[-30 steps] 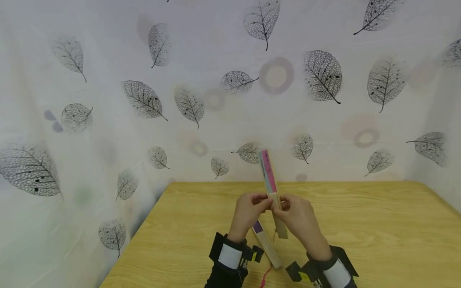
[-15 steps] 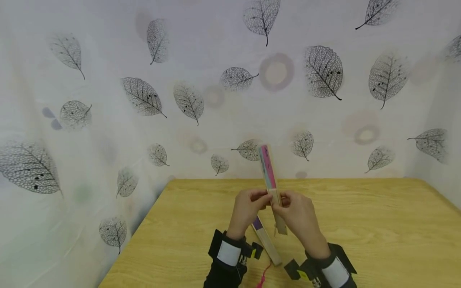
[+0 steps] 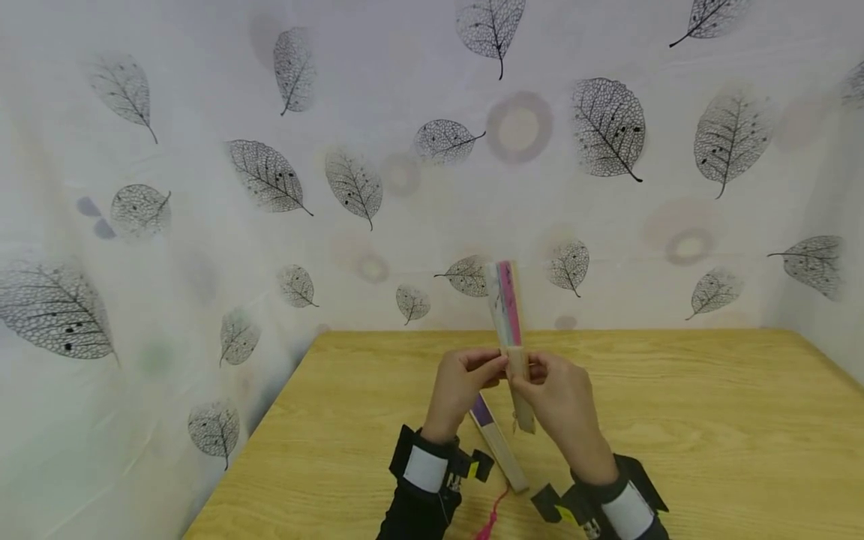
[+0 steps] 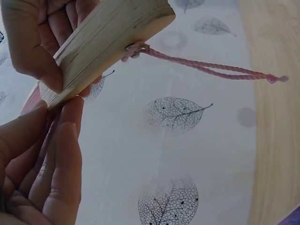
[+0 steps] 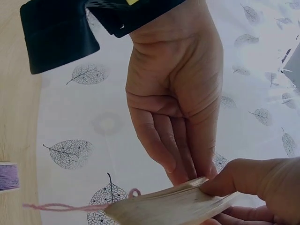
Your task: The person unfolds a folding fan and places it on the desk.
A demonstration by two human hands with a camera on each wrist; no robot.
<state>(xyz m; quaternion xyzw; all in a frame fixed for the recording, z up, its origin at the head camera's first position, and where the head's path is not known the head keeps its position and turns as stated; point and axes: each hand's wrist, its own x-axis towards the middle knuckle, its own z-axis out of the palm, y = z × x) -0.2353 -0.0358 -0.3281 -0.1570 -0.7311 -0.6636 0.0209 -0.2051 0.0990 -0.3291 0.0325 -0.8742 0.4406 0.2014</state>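
A folding fan (image 3: 509, 304) with pink and pale-blue paper stands nearly upright above the table, its paper leaf slightly parted at the top. My left hand (image 3: 457, 390) pinches its left edge where the paper meets the wooden ribs. From the other side my right hand (image 3: 564, 397) pinches the ribs between thumb and fingers. A looped pink cord hangs from the wooden end (image 4: 112, 42) in the left wrist view. A second folding fan (image 3: 499, 448), with purple paper and a pink tassel (image 3: 489, 520), lies on the table below the hands.
The wood-grain table (image 3: 702, 420) reaches back to a white leaf-printed curtain (image 3: 378, 90), which also runs along the left side. Each wrist carries a black camera mount (image 3: 425, 469).
The held fan's paper leaf has spread a little wider at the top. Both hands keep their pinch on it. The whole scene has shifted slightly upward in the head view.
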